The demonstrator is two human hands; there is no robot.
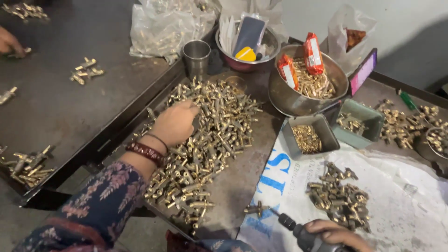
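While over fittings [210, 126], left hand [175, 123] outstretched

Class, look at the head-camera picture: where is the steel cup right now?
The steel cup stands upright near the top centre, just beyond the big pile of brass fittings, between the clear plastic bag and the red bowl.

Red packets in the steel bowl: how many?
2. Both lie on the brass parts in the steel bowl: one packet at its left, the other packet further back, right of it. More may be buried underneath.
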